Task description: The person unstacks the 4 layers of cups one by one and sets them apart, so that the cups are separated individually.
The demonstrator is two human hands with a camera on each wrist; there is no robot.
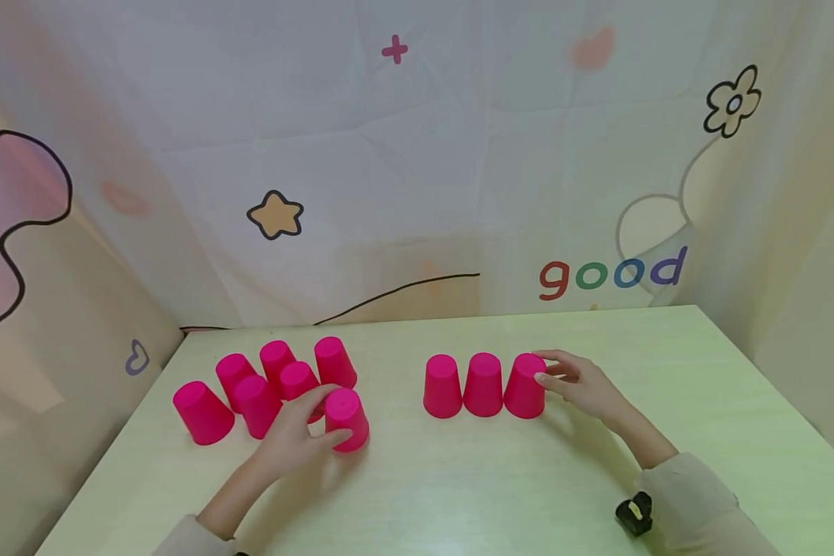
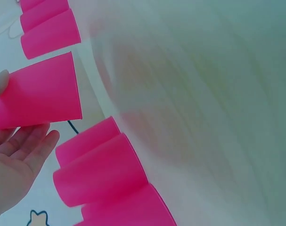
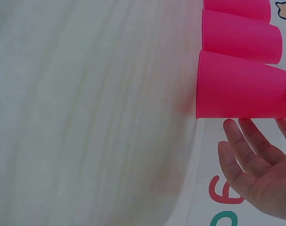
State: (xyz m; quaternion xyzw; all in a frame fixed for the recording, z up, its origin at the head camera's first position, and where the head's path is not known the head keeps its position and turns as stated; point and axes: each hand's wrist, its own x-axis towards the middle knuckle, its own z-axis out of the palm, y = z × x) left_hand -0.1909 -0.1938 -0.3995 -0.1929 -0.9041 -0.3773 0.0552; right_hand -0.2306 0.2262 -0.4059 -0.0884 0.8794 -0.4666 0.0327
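Note:
In the head view my left hand (image 1: pixel 295 436) holds an upside-down pink cup (image 1: pixel 347 421), thumb in front and fingers behind. The left wrist view shows this held cup (image 2: pixel 39 94) with the thumb on one side and the fingers along the other. To the right, three more upside-down pink cups stand in a row: a left one (image 1: pixel 442 388), a middle one (image 1: pixel 483 386) and a right one (image 1: pixel 524 390). My right hand (image 1: pixel 584 386) pinches the right one near its top, between thumb and fingers. In the right wrist view its fingertips (image 3: pixel 231 126) lie against that cup's side.
Several other upside-down pink cups (image 1: pixel 204 415) stand grouped at the table's left, just beyond my left hand. A small black object (image 1: pixel 635 514) is by the right sleeve. A printed curtain (image 1: pixel 424 170) hangs behind the pale table (image 1: pixel 445 486).

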